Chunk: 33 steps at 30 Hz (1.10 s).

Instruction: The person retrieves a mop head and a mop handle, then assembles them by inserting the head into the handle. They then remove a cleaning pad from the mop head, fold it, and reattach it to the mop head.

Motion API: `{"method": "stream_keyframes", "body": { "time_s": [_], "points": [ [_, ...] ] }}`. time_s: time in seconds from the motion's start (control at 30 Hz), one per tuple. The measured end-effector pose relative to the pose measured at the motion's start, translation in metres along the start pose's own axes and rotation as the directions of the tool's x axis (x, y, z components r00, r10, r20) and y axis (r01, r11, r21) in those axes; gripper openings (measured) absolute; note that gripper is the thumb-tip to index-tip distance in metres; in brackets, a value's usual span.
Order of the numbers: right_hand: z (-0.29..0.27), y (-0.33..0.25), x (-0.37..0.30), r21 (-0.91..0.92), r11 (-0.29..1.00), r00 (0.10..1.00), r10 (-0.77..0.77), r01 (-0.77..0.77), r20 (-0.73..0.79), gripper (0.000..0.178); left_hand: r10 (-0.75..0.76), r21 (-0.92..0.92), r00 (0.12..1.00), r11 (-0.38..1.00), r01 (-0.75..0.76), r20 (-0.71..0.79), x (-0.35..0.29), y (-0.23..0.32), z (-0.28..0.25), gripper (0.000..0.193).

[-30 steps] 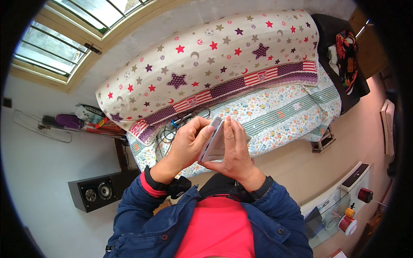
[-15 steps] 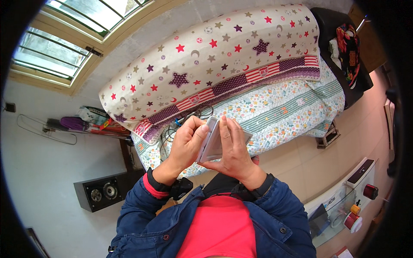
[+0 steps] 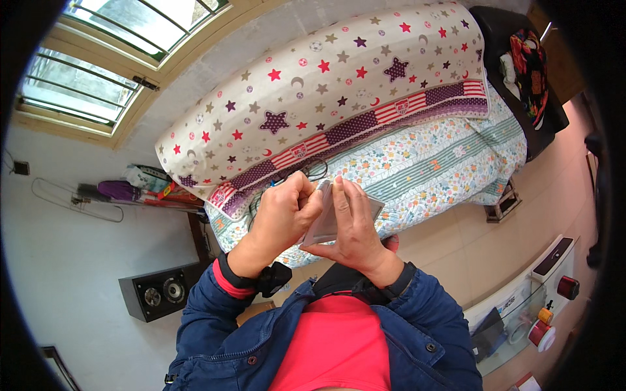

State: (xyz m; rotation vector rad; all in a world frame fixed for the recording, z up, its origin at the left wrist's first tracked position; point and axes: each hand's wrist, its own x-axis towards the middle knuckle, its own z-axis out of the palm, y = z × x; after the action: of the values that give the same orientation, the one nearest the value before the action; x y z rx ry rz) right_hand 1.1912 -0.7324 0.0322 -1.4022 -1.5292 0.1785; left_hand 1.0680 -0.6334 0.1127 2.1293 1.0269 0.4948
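Note:
A flat, pale grey box-like object, partly see-through with a lighter rim, is held up in front of my body. Its exact kind cannot be made out. My right hand grips it, with the fingers over its face and the thumb along its lower edge. My left hand is curled closed at the object's left edge, thumb against the bent fingers. Whatever those fingers pinch is hidden. Dark bands circle both wrists.
Beyond my hands a sofa carries a star-patterned cover and a flowered quilt. A black cable lies on it. A black speaker is at left; a glass-topped table with small items is at right.
My left hand has curled further and shifted slightly right, covering more of the object's left edge. My right hand keeps its hold. The whole view has shifted a little.

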Motion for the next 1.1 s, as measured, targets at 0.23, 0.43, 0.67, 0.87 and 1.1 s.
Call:
{"method": "stream_keyframes", "body": {
  "time_s": [0.23, 0.43, 0.67, 0.87, 1.1],
  "points": [
    [-0.001, 0.003, -0.001, -0.009, 1.000, 1.000, 0.000, 0.000, -0.001, 0.115, -0.087, -0.028, 0.991, 0.996, 0.090, 0.104, 0.007, 0.002, -0.004, 0.020],
    [0.000, 0.003, -0.001, -0.001, 1.000, 1.000, 0.002, -0.002, 0.018, 0.118, -0.057, 0.093, 0.974, 0.995, 0.037, 0.221, 0.017, 0.008, -0.016, 0.020],
    [0.003, 0.004, -0.003, -0.007, 1.000, 0.998, 0.021, -0.021, 0.052, 0.119, 0.049, 0.202, 0.966, 0.974, -0.103, 0.255, 0.022, 0.006, -0.016, 0.023],
    [0.003, 0.006, -0.004, -0.016, 1.000, 0.999, 0.001, 0.000, 0.032, 0.118, -0.194, -0.172, 0.842, 0.933, 0.318, 0.504, 0.032, -0.007, -0.023, 0.022],
    [0.004, 0.007, -0.007, -0.009, 1.000, 1.000, 0.011, -0.010, 0.023, 0.118, -0.217, -0.245, 0.793, 0.875, 0.416, 0.570, 0.034, -0.012, -0.020, 0.019]
  ]
}}
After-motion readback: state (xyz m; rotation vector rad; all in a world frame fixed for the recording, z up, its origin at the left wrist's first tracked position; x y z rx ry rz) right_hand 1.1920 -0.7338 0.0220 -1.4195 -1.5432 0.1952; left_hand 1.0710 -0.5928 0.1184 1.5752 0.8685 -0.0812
